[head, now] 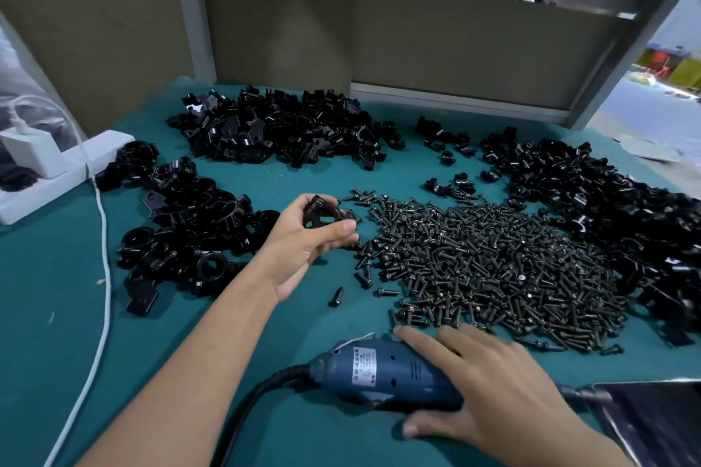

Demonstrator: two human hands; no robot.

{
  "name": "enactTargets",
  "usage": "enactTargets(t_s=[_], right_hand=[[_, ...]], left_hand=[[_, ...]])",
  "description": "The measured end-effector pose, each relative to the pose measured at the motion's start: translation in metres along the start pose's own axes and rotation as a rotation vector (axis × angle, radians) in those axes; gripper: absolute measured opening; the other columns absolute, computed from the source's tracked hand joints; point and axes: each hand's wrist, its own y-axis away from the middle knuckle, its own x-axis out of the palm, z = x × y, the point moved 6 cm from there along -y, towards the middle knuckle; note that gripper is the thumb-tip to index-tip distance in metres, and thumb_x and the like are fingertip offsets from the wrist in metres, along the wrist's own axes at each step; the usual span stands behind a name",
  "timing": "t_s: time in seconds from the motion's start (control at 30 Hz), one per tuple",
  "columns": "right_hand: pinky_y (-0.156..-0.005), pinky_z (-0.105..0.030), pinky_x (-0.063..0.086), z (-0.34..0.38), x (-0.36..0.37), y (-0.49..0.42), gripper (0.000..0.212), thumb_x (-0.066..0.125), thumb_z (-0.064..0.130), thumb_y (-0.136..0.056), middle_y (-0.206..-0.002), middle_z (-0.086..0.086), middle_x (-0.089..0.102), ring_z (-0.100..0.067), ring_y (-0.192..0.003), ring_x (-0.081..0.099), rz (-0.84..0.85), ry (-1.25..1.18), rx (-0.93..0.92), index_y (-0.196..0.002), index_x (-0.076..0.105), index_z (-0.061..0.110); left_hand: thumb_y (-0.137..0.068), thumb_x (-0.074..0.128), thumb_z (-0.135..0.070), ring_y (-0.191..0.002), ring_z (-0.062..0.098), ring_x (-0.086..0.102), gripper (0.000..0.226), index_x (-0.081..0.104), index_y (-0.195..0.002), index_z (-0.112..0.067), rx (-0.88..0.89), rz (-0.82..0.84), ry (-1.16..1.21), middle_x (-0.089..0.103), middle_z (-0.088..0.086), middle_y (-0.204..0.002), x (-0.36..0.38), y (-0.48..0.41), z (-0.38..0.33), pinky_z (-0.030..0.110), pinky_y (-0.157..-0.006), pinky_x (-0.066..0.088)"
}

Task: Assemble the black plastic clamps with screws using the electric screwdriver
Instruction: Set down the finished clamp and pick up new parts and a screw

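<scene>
Where between clamp piles (288,125), teal mat (296,182) lanes.

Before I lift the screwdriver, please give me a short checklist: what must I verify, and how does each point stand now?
1. Clamp in hand: ok. The left hand grips one clamp.
2. Grip on the screwdriver: not ok. The right hand lies over it with fingers straight, and the tool lies flat on the table.
3. Screw seated in the clamp: cannot tell. The fingers hide the hole.
4. Screws in reach: ok. The screw pile lies just beyond the right hand.
5. Bit fitted: cannot tell. The right hand covers the tip.
</scene>
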Motion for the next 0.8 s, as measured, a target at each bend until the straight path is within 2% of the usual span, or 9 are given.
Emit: enactTargets(t_s=[0.07,0.13,0.23,0.33,0.37,0.47,0.6,0.67,0.8], right_hand=[[-0.052,-0.017,0.046,0.001,-0.01,0.004,0.079,0.032,0.086,-0.079,-0.081,0.014,0.058,-0.004,-0.068,0.057,-0.202,-0.043,-0.063,-0.132,0.053,0.032],[-0.051,-0.023,0.051,-0.001,-0.017,0.011,0.058,0.06,0.059,-0.081,-0.079,0.009,0.063,-0.009,-0.063,0.059,-0.412,-0.04,-0.172,-0.126,0.053,0.023],[-0.066,-0.034,0.054,-0.024,-0.035,0.015,0.068,0.078,0.009,-0.062,-0.09,-0.001,0.07,-0.018,-0.074,0.062,-0.736,0.068,-0.177,-0.125,0.054,0.015],[-0.086,-0.036,0.048,-0.06,-0.07,0.013,0.045,0.073,0.009,-0.078,-0.094,-0.012,0.07,-0.023,-0.088,0.061,-1.017,0.02,-0.111,-0.122,0.059,0.006],[-0.086,-0.039,0.049,-0.074,-0.078,0.012,0.041,0.073,0.007,-0.08,-0.095,-0.015,0.069,-0.025,-0.089,0.062,-1.098,-0.076,-0.081,-0.119,0.061,0.004],[-0.078,-0.036,0.056,-0.118,-0.098,0.002,0.025,0.072,0.01,-0.086,-0.094,-0.006,0.071,-0.02,-0.085,0.069,-1.345,-0.897,0.152,-0.111,0.068,0.007],[-0.069,-0.033,0.053,-0.122,-0.104,-0.001,0.049,0.07,0.003,-0.074,-0.091,-0.004,0.064,-0.012,-0.068,0.061,-1.831,-1.205,0.351,-0.116,0.045,0.0],[-0.059,-0.031,0.05,-0.125,-0.092,-0.014,0.057,0.067,-0.003,-0.072,-0.085,-0.009,0.062,-0.015,-0.058,0.057,-1.863,-1.521,0.392,-0.121,0.036,-0.001],[-0.055,-0.027,0.046,-0.118,-0.064,-0.047,0.023,0.061,0.002,-0.076,-0.061,0.001,0.052,-0.015,-0.051,0.049,-1.649,-2.006,0.418,-0.096,0.049,0.006]], left_hand=[[-0.058,0.083,-0.012,-0.076,0.025,0.073,0.053,0.057,-0.104,-0.011,0.027,-0.031,0.013,0.075,0.003,-0.079,-0.002,0.001,-0.002,0.024,-0.07,0.059],[-0.059,0.082,-0.011,-0.072,0.021,0.07,0.05,0.057,-0.102,-0.008,0.05,-0.045,0.013,0.073,0.002,-0.076,-0.003,0.001,-0.003,0.026,-0.068,0.06],[-0.058,0.084,-0.013,-0.07,0.021,0.068,0.05,0.059,-0.101,-0.006,0.054,-0.036,-0.071,0.072,0.0,-0.075,-0.003,0.001,-0.003,0.032,-0.069,0.061],[-0.06,0.084,-0.016,-0.071,0.023,0.068,0.049,0.06,-0.101,-0.005,0.045,-0.037,-0.111,0.069,0.005,-0.082,-0.004,0.002,-0.003,0.032,-0.07,0.061],[-0.062,0.083,-0.02,-0.072,0.023,0.067,0.048,0.06,-0.101,-0.004,0.054,-0.042,-0.115,0.068,0.007,-0.084,-0.003,0.002,-0.004,0.031,-0.069,0.06],[-0.069,0.076,-0.037,-0.071,0.021,0.067,0.051,0.06,-0.1,-0.001,0.072,-0.077,-0.111,0.063,0.01,-0.088,-0.001,0.001,-0.008,0.03,-0.068,0.059],[-0.073,0.074,-0.037,-0.071,0.02,0.067,0.045,0.06,-0.097,-0.002,0.079,-0.078,-0.128,0.063,0.007,-0.085,-0.003,0.001,-0.011,0.031,-0.069,0.059],[-0.071,0.077,-0.033,-0.071,0.021,0.068,0.041,0.062,-0.094,-0.003,0.078,-0.065,-0.14,0.067,0.0,-0.076,-0.004,0.002,-0.009,0.031,-0.069,0.059],[-0.069,0.079,-0.023,-0.075,0.022,0.069,0.032,0.063,-0.091,-0.007,0.024,0.009,-0.115,0.07,-0.003,-0.073,-0.002,0.002,-0.006,0.03,-0.07,0.059]])
